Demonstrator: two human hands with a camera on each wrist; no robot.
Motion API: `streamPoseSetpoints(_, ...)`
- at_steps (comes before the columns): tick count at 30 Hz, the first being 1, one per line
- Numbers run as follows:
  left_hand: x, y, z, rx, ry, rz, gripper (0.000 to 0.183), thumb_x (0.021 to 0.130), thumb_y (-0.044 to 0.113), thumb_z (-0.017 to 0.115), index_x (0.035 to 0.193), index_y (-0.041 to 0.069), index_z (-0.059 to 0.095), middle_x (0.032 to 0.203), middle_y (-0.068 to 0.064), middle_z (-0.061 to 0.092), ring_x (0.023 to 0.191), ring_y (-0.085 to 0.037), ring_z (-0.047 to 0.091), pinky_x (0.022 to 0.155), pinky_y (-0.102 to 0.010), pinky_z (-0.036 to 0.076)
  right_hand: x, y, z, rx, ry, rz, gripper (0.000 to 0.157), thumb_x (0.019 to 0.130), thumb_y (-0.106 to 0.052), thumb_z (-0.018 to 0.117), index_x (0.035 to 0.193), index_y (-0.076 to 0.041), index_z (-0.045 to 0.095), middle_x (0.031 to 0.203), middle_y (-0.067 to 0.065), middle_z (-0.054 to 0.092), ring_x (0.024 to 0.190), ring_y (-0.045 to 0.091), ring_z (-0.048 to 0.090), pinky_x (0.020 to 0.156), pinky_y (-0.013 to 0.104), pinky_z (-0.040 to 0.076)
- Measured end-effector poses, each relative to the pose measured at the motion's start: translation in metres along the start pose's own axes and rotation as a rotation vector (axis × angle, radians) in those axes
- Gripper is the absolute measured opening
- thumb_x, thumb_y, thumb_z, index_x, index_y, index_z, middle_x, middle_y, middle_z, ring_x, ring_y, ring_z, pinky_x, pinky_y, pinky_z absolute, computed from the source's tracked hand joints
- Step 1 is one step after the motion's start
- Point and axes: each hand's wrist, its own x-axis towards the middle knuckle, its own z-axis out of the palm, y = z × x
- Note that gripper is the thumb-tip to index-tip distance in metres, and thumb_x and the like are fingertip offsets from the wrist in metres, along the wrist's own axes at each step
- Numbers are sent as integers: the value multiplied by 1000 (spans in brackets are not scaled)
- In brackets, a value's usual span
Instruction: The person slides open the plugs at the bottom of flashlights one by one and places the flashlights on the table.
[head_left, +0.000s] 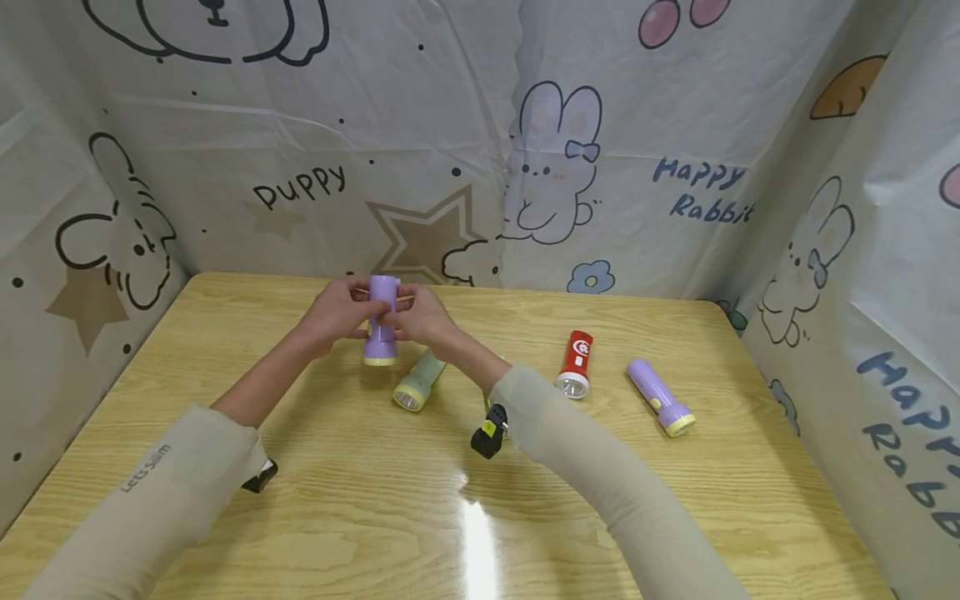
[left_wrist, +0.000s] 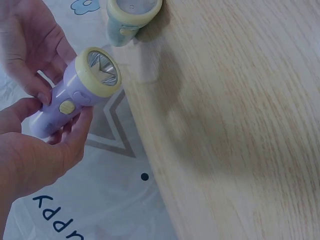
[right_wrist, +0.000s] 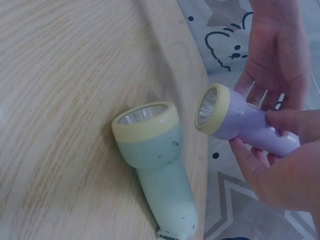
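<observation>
Between my two hands is a purple flashlight with a pale yellow rim, lens end pointing down toward me. My left hand grips it from the left, thumb across its body. From the right, my right hand holds the same flashlight, thumb and fingers about the barrel. A yellow switch shows on its side in the left wrist view. Close under the hands lies a mint green flashlight with a yellow rim, partly hidden by my right hand in the head view.
On the wooden table, a red flashlight with a white rim lies right of the hands. Farther right is another purple flashlight. A printed cloth hangs behind the table and along both sides.
</observation>
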Motion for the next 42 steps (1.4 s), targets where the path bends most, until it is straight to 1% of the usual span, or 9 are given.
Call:
streamPoseSetpoints(3, -1, 3, 0, -14, 5, -2, 60, 87, 20, 62, 135, -3, 34, 123, -23, 44, 106, -36, 50, 75, -42, 53, -1, -2, -2, 18, -2, 6, 49, 82, -2, 68, 125, 1, 45, 94, 8, 57, 84, 20, 60, 73, 33, 54)
streamPoseSetpoints(6, -2, 6, 0, -33, 9, -6, 60, 87, 19, 62, 135, -3, 34, 124, -23, 44, 107, -36, 50, 76, -43, 52, -7, -9, -3, 28, -12, 13, 50, 82, 0, 66, 127, 2, 43, 96, 10, 57, 89, 24, 60, 77, 36, 53)
streamPoseSetpoints(10, -2, 7, 2, -47, 2, -8, 60, 87, 19, 62, 135, -3, 33, 125, -23, 43, 107, -36, 50, 77, -42, 52, -17, -19, -4, 5, -13, 19, 50, 84, 2, 64, 129, 4, 41, 102, 14, 56, 91, 25, 59, 81, 39, 51)
streamPoseSetpoints(14, -2, 5, 2, -54, -5, -14, 61, 87, 20, 63, 135, -3, 32, 124, -23, 43, 106, -36, 51, 76, -41, 52, -22, -21, -4, -18, -14, 4, 50, 84, 2, 63, 129, 4, 41, 107, 16, 55, 91, 23, 58, 81, 39, 51)
streamPoseSetpoints(17, -3, 4, 1, -61, -4, -16, 60, 87, 19, 63, 133, -3, 32, 123, -23, 44, 104, -36, 52, 76, -41, 53, -16, -14, -5, -19, -28, -16, 52, 83, 0, 65, 128, 4, 41, 108, 15, 55, 90, 22, 59, 78, 36, 52)
streamPoseSetpoints(22, -4, 5, 1, -65, -4, -17, 59, 87, 18, 63, 133, -3, 32, 122, -23, 44, 103, -36, 52, 76, -41, 53, -5, 0, -6, -33, -27, -48, 54, 81, -5, 69, 127, 1, 42, 104, 10, 56, 88, 20, 59, 71, 29, 54)
streamPoseSetpoints(29, -4, 5, 2, -53, -4, 0, 57, 87, 18, 63, 131, -3, 33, 120, -22, 46, 101, -35, 54, 74, -39, 53, -5, 3, -5, -50, -6, -97, 52, 81, -5, 70, 125, 1, 43, 106, 13, 55, 87, 21, 59, 71, 30, 54)
streamPoseSetpoints(33, -5, 5, 2, -49, -1, 10, 55, 87, 18, 64, 129, -2, 34, 118, -22, 47, 99, -34, 55, 74, -39, 53, -7, 3, -6, -69, -5, -117, 53, 80, -6, 70, 126, 0, 42, 108, 14, 53, 87, 21, 59, 70, 28, 54)
streamPoseSetpoints(42, -8, 6, 3, -62, 13, 40, 52, 86, 17, 64, 126, 0, 36, 116, -23, 46, 97, -34, 55, 78, -45, 51, -9, 4, -7, -126, -4, -167, 56, 79, -11, 72, 127, -3, 44, 112, 14, 53, 92, 20, 57, 72, 28, 53)
